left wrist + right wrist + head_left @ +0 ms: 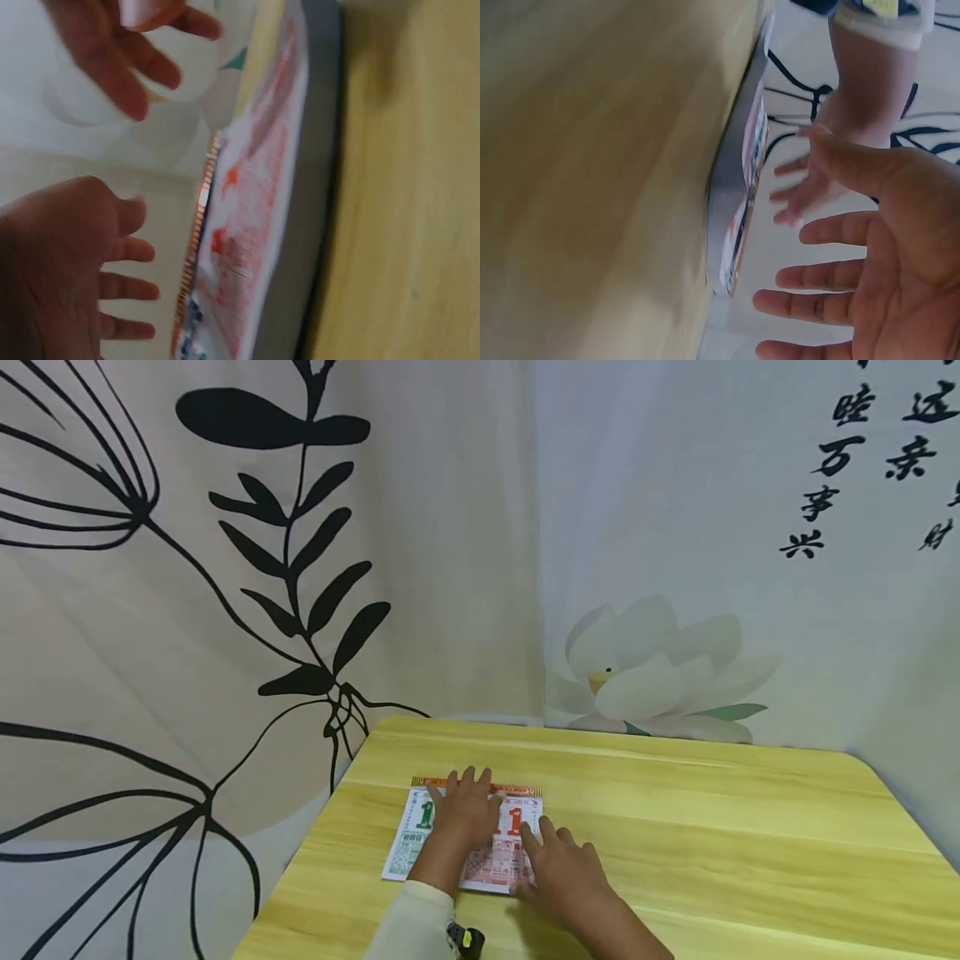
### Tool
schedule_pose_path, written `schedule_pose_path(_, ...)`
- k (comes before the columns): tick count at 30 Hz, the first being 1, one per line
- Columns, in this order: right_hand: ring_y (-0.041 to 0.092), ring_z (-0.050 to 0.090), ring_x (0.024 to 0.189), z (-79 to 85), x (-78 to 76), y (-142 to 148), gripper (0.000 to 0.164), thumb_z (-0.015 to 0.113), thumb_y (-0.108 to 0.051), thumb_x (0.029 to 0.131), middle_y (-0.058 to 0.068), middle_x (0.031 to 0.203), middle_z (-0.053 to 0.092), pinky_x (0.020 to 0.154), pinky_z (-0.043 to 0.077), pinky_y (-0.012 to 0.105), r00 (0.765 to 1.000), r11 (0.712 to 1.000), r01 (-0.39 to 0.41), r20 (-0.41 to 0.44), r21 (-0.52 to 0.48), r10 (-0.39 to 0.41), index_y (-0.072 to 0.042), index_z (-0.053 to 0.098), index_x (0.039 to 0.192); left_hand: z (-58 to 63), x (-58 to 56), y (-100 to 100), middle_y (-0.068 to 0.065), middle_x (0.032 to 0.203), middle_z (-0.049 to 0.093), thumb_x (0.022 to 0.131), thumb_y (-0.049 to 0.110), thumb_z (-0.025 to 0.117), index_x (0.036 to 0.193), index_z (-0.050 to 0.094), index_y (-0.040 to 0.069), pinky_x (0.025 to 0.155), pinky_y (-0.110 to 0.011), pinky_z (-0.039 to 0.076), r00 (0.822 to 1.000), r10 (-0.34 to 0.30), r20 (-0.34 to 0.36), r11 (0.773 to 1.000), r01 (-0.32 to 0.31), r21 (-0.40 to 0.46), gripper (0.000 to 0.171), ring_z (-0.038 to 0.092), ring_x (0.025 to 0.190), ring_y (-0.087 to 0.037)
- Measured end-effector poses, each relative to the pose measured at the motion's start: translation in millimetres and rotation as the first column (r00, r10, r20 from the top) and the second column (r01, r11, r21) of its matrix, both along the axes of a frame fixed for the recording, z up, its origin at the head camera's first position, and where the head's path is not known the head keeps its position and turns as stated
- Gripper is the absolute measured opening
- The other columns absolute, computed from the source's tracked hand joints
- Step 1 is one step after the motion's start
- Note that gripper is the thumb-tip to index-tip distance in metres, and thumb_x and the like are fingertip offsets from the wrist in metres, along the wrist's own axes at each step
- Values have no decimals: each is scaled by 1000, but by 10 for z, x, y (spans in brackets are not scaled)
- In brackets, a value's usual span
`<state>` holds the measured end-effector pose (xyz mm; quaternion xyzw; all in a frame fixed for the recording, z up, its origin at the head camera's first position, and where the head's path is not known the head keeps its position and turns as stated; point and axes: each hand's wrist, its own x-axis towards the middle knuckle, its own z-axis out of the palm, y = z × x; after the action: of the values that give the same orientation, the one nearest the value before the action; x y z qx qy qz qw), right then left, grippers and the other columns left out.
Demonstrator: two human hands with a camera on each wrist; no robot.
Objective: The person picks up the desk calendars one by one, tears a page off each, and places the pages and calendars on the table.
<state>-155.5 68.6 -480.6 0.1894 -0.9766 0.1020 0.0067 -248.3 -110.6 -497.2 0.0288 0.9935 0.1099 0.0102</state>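
A thick calendar pad [487,866] with an orange-red binding strip lies flat on the wooden table. Its top sheet has a green "1" on the left and a red "1" on the right. Over its middle is my left hand [467,817], fingers spread, hiding part of the print. My right hand [566,872] is at the pad's lower right edge with extended fingers. From the side, the left wrist view shows the pad's grey page edge [300,217], with my left hand [67,262] raised above the sheet. The right wrist view shows my right hand [900,262] holding nothing.
The yellow wooden table [712,843] stretches away to the right of the pad. Behind it hangs a pale curtain [450,527] with black plant drawings, a white lotus and dark characters. A dark strap device [467,939] sits on my left wrist.
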Motion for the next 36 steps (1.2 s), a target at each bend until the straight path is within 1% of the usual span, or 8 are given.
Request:
schedule_pose_path(4, 39, 66, 129, -46, 22, -133, 83, 89, -57, 86, 18, 153, 62, 91, 59, 63, 999, 999, -32, -32, 16, 32, -13, 62, 151, -73, -91, -17, -12, 163, 55, 116, 39, 53, 157, 59, 17, 124, -84, 26, 998, -19, -52, 998, 16, -54, 47, 45, 156, -43)
schedule_pose_path(9, 34, 67, 119, -90, 36, -255, 77, 88, -60, 85, 12, 137, 67, 83, 58, 55, 995, 998, -51, -80, 46, 54, -15, 67, 145, -104, -158, -38, -11, 160, 59, 115, 31, 55, 154, 62, 16, 123, -83, 27, 998, -34, -47, 997, 31, -68, 42, 48, 153, -42)
schedule_pose_path(12, 33, 66, 118, -103, 39, -296, 75, 87, -60, 86, 11, 133, 67, 82, 58, 53, 996, 998, -58, -66, 40, 60, -16, 68, 144, -105, -192, -53, -10, 159, 59, 115, 29, 56, 152, 63, 16, 124, -83, 26, 999, -40, -34, 996, 37, -81, 40, 48, 153, -41)
schedule_pose_path(18, 35, 66, 121, -109, 47, -327, 74, 87, -59, 87, 16, 141, 66, 88, 59, 56, 997, 997, -74, 3, 13, 74, -13, 68, 143, -163, -274, -95, -10, 161, 58, 115, 33, 56, 151, 65, 21, 124, -87, 19, 999, -38, 0, 991, 38, -126, 39, 46, 155, -40)
schedule_pose_path(22, 35, 66, 122, -113, 57, -343, 73, 87, -58, 87, 16, 141, 67, 88, 59, 57, 996, 996, -92, 14, 7, 92, -13, 69, 141, -214, -301, -112, -11, 159, 58, 115, 32, 55, 150, 65, 20, 124, -88, 17, 999, -30, 12, 993, 31, -110, 38, 48, 153, -41)
schedule_pose_path(28, 32, 66, 110, -116, 63, -395, 70, 89, -59, 84, 10, 120, 67, 79, 58, 52, 993, 994, -113, 35, 4, 113, -15, 71, 135, -265, -328, -147, -13, 154, 60, 113, 24, 60, 144, 66, 16, 124, -87, 15, 1000, -13, 17, 997, 14, -71, 33, 48, 152, -43)
schedule_pose_path(32, 32, 63, 114, -119, 55, -419, 74, 88, -61, 84, 11, 125, 64, 85, 59, 54, 987, 994, -108, 123, 26, 104, -17, 69, 140, -281, -361, -182, -13, 151, 61, 111, 18, 62, 136, 68, 17, 124, -88, 14, 1000, -7, 27, 999, 8, -39, 26, 47, 151, -44)
schedule_pose_path(36, 31, 62, 115, -127, 38, -415, 77, 88, -63, 84, 11, 128, 64, 86, 59, 55, 983, 993, -106, 154, 45, 98, -18, 68, 143, -283, -387, -200, -14, 153, 59, 112, 17, 58, 138, 66, 17, 123, -90, 11, 999, -16, 50, 1000, 16, 10, 27, 44, 153, -45)
